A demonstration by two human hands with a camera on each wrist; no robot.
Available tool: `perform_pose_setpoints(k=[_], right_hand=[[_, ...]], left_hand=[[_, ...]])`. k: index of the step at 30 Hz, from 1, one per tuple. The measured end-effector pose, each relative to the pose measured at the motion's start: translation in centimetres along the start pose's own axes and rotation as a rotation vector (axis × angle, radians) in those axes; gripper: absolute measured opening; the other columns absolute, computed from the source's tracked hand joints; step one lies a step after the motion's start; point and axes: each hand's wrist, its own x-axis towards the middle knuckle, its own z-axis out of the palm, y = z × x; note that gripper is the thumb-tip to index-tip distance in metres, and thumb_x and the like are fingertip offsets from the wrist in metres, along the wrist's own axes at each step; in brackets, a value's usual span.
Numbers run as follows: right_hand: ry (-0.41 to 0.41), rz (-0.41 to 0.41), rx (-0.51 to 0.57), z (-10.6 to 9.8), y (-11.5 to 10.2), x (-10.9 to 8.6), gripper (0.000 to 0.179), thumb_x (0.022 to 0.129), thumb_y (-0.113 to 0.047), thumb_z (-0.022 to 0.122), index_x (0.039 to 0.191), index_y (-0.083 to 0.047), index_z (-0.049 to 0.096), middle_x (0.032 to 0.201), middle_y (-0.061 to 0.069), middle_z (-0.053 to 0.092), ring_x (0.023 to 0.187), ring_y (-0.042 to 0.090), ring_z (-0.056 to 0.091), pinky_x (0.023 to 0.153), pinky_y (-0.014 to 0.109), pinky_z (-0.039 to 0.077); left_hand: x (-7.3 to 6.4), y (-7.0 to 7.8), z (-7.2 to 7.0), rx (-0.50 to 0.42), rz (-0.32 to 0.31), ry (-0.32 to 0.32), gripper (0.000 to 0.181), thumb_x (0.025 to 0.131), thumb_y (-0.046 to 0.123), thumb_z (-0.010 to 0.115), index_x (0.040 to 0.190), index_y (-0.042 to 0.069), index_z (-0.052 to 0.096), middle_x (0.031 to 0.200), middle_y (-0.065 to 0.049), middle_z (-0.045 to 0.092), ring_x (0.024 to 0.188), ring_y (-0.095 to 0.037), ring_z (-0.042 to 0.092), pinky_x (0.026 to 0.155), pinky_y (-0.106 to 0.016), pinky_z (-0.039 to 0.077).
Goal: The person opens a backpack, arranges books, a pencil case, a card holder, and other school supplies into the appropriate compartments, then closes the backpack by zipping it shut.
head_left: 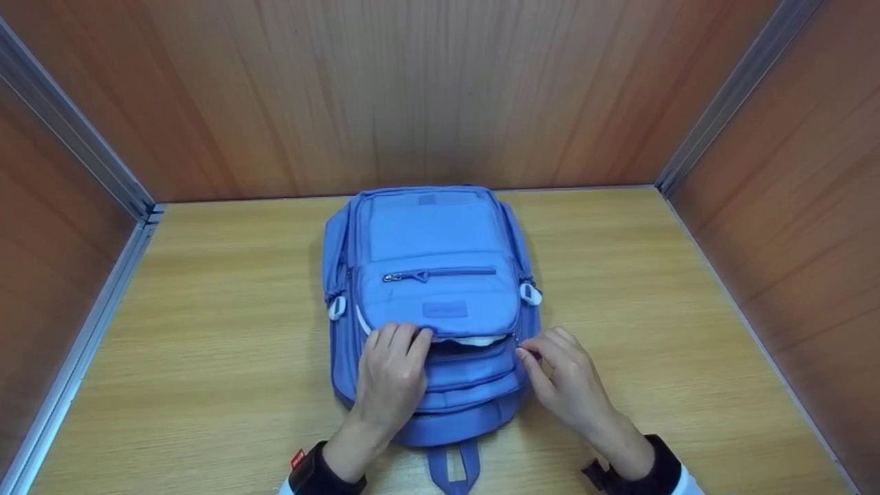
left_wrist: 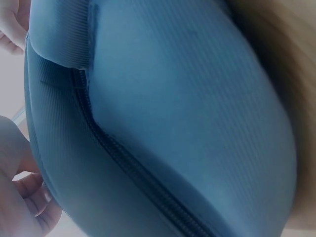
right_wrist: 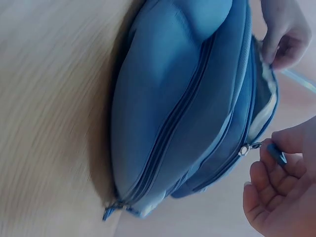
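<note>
A blue backpack point(head_left: 440, 234) lies on the table, its top handle point(head_left: 454, 474) toward me. One front compartment is partly unzipped, and pale lining point(head_left: 481, 340) shows in the gap. My left hand point(head_left: 392, 378) grips the upper edge of that opening; in the right wrist view its fingers point(right_wrist: 289, 44) curl over the rim. At the opening's right end, my right hand point(head_left: 570, 378) pinches a zipper pull point(right_wrist: 277, 154), with the metal slider point(right_wrist: 244, 149) just beside the fingertips. The left wrist view is mostly filled by blue fabric and a dark zipper point(left_wrist: 143, 182).
A shorter zipper point(head_left: 440, 274) crosses the backpack's front panel. White loops point(head_left: 530, 294) hang at both sides. Wood-look panels point(head_left: 412, 96) with metal edging enclose the table point(head_left: 227, 330) at the back, left and right.
</note>
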Motion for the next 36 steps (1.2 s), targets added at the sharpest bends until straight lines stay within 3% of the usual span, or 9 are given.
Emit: perform_pose_setpoints(k=[6, 13, 21, 28, 32, 36], right_hand=[[-0.011, -0.021, 0.032, 0.8, -1.2, 0.2, 0.005, 0.096, -0.004, 0.073, 0.096, -0.008, 0.074, 0.092, -0.008, 0.067, 0.086, 0.009, 0.056, 0.07, 0.023, 0.047], [0.008, -0.062, 0.079, 2.4, -2.8, 0.6, 0.009, 0.092, -0.001, 0.074, 0.094, -0.01, 0.073, 0.091, -0.008, 0.068, 0.086, 0.01, 0.059, 0.072, 0.024, 0.048], [-0.002, -0.12, 0.088, 4.8, -5.2, 0.8, 0.005, 0.095, -0.005, 0.073, 0.095, -0.01, 0.073, 0.092, -0.005, 0.07, 0.087, 0.011, 0.063, 0.08, 0.028, 0.051], [-0.069, -0.074, 0.151, 5.5, -6.3, 0.8, 0.005, 0.098, -0.006, 0.071, 0.101, -0.007, 0.075, 0.097, -0.005, 0.071, 0.091, 0.011, 0.064, 0.08, 0.028, 0.054], [-0.044, -0.027, 0.242, 5.3, -6.3, 0.7, 0.015, 0.095, -0.001, 0.073, 0.109, -0.004, 0.077, 0.103, -0.002, 0.074, 0.095, 0.013, 0.067, 0.081, 0.027, 0.057], [0.014, -0.027, 0.327, 5.1, -6.2, 0.6, 0.026, 0.089, 0.006, 0.076, 0.112, -0.005, 0.076, 0.105, 0.001, 0.076, 0.092, 0.018, 0.071, 0.08, 0.027, 0.059]], left_hand=[[0.0, 0.2, -0.2, -0.018, 0.002, -0.009, 0.03, 0.084, -0.011, 0.05, 0.094, 0.001, 0.075, 0.086, -0.01, 0.064, 0.073, -0.028, 0.057, 0.06, -0.036, 0.044], [-0.2, 0.1, 0.0, -0.03, 0.005, 0.003, 0.031, 0.081, -0.012, 0.049, 0.093, 0.0, 0.075, 0.085, -0.011, 0.064, 0.074, -0.028, 0.056, 0.061, -0.036, 0.045], [-0.7, 0.1, 0.0, -0.017, 0.0, -0.054, 0.028, 0.08, -0.011, 0.056, 0.094, 0.001, 0.077, 0.088, -0.011, 0.065, 0.079, -0.029, 0.059, 0.067, -0.038, 0.049], [-0.9, 0.1, 0.0, -0.027, 0.013, -0.038, 0.03, 0.078, -0.009, 0.055, 0.095, 0.001, 0.077, 0.088, -0.011, 0.066, 0.079, -0.028, 0.059, 0.067, -0.038, 0.05], [-1.1, 0.6, -0.3, -0.059, 0.028, -0.019, 0.028, 0.079, -0.003, 0.054, 0.095, 0.001, 0.077, 0.091, -0.011, 0.068, 0.081, -0.029, 0.061, 0.071, -0.041, 0.054], [-1.3, 1.7, -0.5, -0.125, 0.084, 0.004, 0.027, 0.075, 0.003, 0.057, 0.095, 0.002, 0.075, 0.093, -0.011, 0.07, 0.084, -0.029, 0.063, 0.075, -0.043, 0.055]])
